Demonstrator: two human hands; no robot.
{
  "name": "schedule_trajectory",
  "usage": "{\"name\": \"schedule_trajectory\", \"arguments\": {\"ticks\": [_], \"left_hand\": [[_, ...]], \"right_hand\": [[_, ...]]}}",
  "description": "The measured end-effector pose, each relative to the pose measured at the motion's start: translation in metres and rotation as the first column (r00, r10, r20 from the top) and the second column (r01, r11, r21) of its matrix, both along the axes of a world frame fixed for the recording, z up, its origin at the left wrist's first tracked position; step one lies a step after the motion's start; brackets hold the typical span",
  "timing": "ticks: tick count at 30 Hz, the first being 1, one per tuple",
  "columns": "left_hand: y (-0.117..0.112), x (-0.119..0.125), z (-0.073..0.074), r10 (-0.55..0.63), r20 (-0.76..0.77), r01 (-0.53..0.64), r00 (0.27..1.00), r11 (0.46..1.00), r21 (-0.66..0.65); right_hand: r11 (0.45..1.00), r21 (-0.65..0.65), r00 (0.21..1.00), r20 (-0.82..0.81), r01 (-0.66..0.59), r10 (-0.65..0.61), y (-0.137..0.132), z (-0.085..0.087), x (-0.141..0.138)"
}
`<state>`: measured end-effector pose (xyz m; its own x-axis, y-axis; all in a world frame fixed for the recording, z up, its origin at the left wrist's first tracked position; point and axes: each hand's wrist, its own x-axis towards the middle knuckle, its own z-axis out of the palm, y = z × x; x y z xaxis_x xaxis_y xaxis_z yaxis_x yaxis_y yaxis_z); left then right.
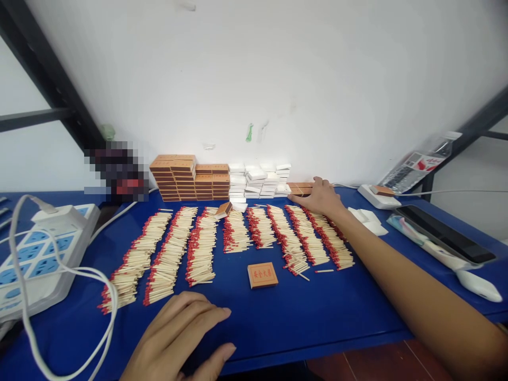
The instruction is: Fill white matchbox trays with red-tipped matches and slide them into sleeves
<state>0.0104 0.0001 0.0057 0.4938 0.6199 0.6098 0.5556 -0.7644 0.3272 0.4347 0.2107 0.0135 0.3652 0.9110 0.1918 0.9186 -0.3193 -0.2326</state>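
My left hand (180,336) rests flat on the blue table (301,317) near its front edge, fingers stretched out and holding nothing. My right hand (319,197) reaches to the back of the table, its fingers on a low stack of orange matchboxes (300,187) by the wall. Whether it grips one is unclear. Several rows of red-tipped matches (238,238) lie spread across the middle. A single orange matchbox (262,275) lies in front of them. Another matchbox (223,209) lies tilted at the back of the rows.
Stacks of orange matchboxes (186,177) and white inner trays (260,181) line the wall. A white power strip (37,254) with cable lies at left. At right are a black phone (444,233), white adapters (369,219), a white strip (379,197) and a plastic bottle (424,164).
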Motion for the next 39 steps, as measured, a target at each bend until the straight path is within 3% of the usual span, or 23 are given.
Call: {"name": "schedule_trajectory", "arguments": {"ticks": [4, 13, 21, 30, 39], "left_hand": [[0.001, 0.001, 0.000, 0.007, -0.011, -0.007, 1.000, 1.000, 0.005], [0.001, 0.002, 0.002, 0.003, -0.005, -0.002, 1.000, 1.000, 0.014], [0.000, 0.001, 0.000, -0.002, 0.000, 0.002, 1.000, 1.000, -0.003], [0.002, 0.003, 0.001, -0.002, 0.009, 0.002, 1.000, 1.000, 0.009], [0.000, 0.001, 0.002, -0.006, -0.012, 0.007, 1.000, 1.000, 0.012]], "right_hand": [[1.000, -0.006, 1.000, 0.011, -0.012, 0.012, 0.002, -0.002, 0.009], [0.998, -0.024, 0.994, 0.097, 0.050, -0.048, 0.005, -0.003, 0.059], [0.998, -0.012, 0.988, 0.143, 0.059, -0.056, 0.004, -0.003, 0.053], [0.994, -0.026, 0.985, 0.143, 0.102, -0.097, 0.004, -0.001, 0.074], [0.991, -0.023, 0.974, 0.189, 0.133, -0.126, 0.003, -0.001, 0.074]]}}
